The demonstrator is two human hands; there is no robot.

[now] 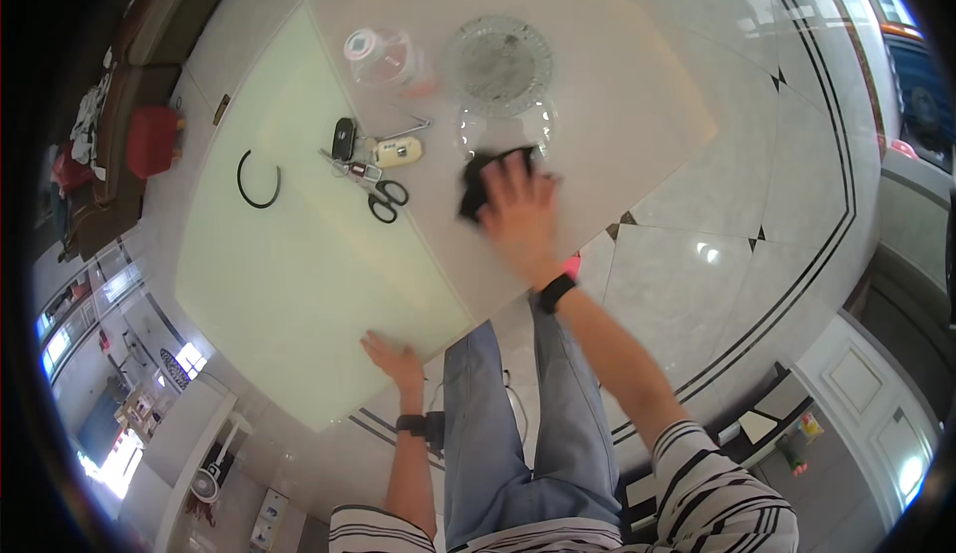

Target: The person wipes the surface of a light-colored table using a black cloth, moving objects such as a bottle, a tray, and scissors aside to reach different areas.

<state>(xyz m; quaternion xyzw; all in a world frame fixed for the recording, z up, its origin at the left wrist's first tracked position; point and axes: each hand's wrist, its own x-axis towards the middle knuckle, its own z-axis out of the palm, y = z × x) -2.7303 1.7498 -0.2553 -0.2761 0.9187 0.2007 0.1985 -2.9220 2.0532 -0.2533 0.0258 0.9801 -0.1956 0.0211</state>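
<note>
My right hand [519, 217] lies palm down over a bunched black cloth [474, 191] on the beige part of the tabletop [605, 105]. Both hand and cloth are blurred, and the palm hides part of the cloth. Just beyond the cloth is a clear, shiny item [504, 126], perhaps plastic or glass, and behind it a round patterned glass dish [500, 64]. My left hand [396, 359] rests at the near edge of the pale green part of the tabletop [299, 314]. Its fingers are apart and hold nothing.
Left of the cloth lie black-handled scissors [387, 200], a black key fob [343, 138] and a cream-coloured fob [399, 151]. A clear plastic jar [379, 60] stands farther back. A thin black open ring [259, 180] is on the green side. Beyond the left edge is a red stool [151, 142].
</note>
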